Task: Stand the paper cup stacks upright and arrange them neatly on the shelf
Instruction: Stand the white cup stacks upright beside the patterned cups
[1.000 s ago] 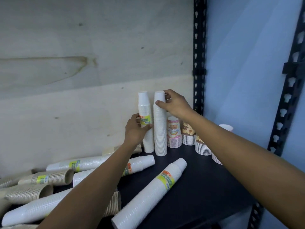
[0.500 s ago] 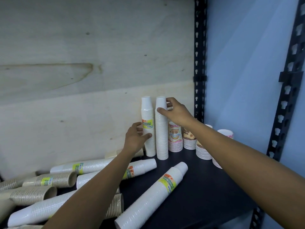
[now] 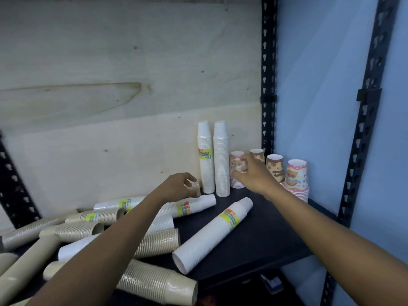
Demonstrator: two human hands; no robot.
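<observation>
1. Several tan stacks (image 3: 72, 231) lie on their sides on the shelf (image 3: 265, 239), far to the left of the labelled upright stack (image 3: 206, 157) and nearer the viewer. None of them has been stood up yet.
2. The left hand (image 3: 178, 186) is just left of the labelled upright stack's base, at the end of a single tan stack (image 3: 195, 187) lying along the back panel (image 3: 110, 151). The step in hand appears to be lifting this stack. It would go best gripped around the body rather than the tip, turned rims-down like its neighbours, and set immediately left of the labelled upright stack, so that the sleeve does not buckle. The forearm reaches up from the lower left with the wrist roughly level. The fingers are curled with the thumb below, and whether they clamp the stack cannot be told.
3. Two white stacks lie flat, one (image 3: 192, 205) just below the labelled upright stack and one (image 3: 212, 233) set diagonally in front of it.
4. The plain upright stack (image 3: 221, 160) stands touching the right side of the labelled upright stack. Both are against the back panel.
5. The right hand (image 3: 251, 175) is right of the labelled upright stack, in front of the nearest printed stack (image 3: 237, 168). The arm reaches in from the lower right. The fingers are apart, nearly straight and clasp nothing, and blur hides any contact.
6. More short printed stacks (image 3: 274, 166) stand in a row further right of the labelled upright stack, towards the post (image 3: 268, 85).
</observation>
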